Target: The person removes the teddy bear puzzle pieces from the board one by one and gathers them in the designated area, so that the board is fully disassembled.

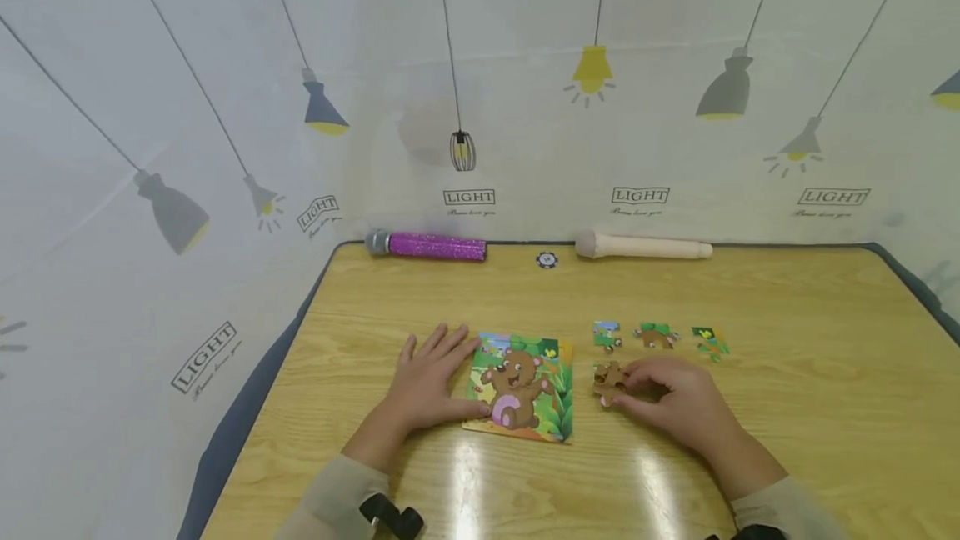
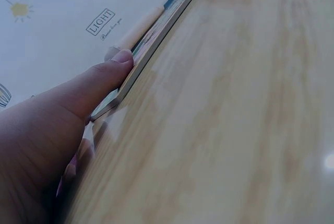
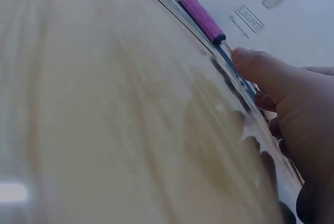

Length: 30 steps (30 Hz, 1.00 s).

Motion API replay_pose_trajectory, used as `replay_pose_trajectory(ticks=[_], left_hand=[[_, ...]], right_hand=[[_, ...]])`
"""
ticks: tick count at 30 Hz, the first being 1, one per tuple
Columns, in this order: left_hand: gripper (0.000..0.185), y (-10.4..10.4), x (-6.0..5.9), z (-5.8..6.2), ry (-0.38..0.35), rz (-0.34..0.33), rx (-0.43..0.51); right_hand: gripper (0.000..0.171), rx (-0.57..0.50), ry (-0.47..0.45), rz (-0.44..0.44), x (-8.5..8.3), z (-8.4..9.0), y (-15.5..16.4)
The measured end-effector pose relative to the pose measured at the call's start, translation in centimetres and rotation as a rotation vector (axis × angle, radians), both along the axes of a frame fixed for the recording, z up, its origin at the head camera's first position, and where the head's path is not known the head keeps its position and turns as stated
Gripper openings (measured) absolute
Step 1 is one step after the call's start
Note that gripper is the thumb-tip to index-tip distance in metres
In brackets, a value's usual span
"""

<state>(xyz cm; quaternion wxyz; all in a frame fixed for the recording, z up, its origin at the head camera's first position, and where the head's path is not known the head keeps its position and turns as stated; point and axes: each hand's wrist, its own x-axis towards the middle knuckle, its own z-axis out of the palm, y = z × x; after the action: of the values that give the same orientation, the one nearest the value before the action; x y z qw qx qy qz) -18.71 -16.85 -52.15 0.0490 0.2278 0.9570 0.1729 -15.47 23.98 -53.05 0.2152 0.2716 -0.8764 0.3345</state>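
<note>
A square bear puzzle board (image 1: pixel 521 390) lies on the wooden table (image 1: pixel 810 407). My left hand (image 1: pixel 442 357) rests flat beside the board's left edge with straight fingers. Its thumb (image 2: pixel 107 75) presses the near-left corner of the board (image 2: pixel 156 33). My right hand (image 1: pixel 626 386) sits right of the board and pinches a brown puzzle piece (image 1: pixel 609 378) that lies low on the table. In the right wrist view the thumb (image 3: pixel 258 70) sits on that piece's thin edge (image 3: pixel 225 56). Three loose pieces (image 1: pixel 656 335) lie in a row just beyond the right hand.
A purple glitter microphone (image 1: pixel 427 245) and a beige microphone (image 1: pixel 641 247) lie along the table's far edge, with a small round chip (image 1: pixel 547 259) between them. A white curtain printed with lamps hangs behind and to the left.
</note>
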Motion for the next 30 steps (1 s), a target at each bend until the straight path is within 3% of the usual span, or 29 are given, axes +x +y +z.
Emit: replay_pose_trajectory(ticks=[6, 11, 18, 26, 30], left_hand=[[0.111, -0.1, 0.1, 0.1, 0.020, -0.005, 0.033], [0.110, -0.3, 0.0, -0.1, 0.023, -0.015, 0.043], [0.110, -0.3, -0.1, -0.4, 0.031, -0.020, 0.045], [0.107, 0.0, 0.1, 0.5, -0.003, -0.003, -0.003], [0.107, 0.0, 0.1, 0.4, -0.001, -0.006, -0.005]], right_hand=[[0.031, 0.012, -0.107, -0.098, 0.6, 0.1, 2.9], [0.031, 0.006, -0.140, -0.123, 1.3, 0.3, 4.6], [0.035, 0.057, -0.119, -0.141, 1.4, 0.7, 5.7], [0.037, 0.199, -0.048, -0.090, 1.2, 1.3, 6.1], [0.036, 0.189, -0.031, -0.070, 1.1, 1.1, 6.1]])
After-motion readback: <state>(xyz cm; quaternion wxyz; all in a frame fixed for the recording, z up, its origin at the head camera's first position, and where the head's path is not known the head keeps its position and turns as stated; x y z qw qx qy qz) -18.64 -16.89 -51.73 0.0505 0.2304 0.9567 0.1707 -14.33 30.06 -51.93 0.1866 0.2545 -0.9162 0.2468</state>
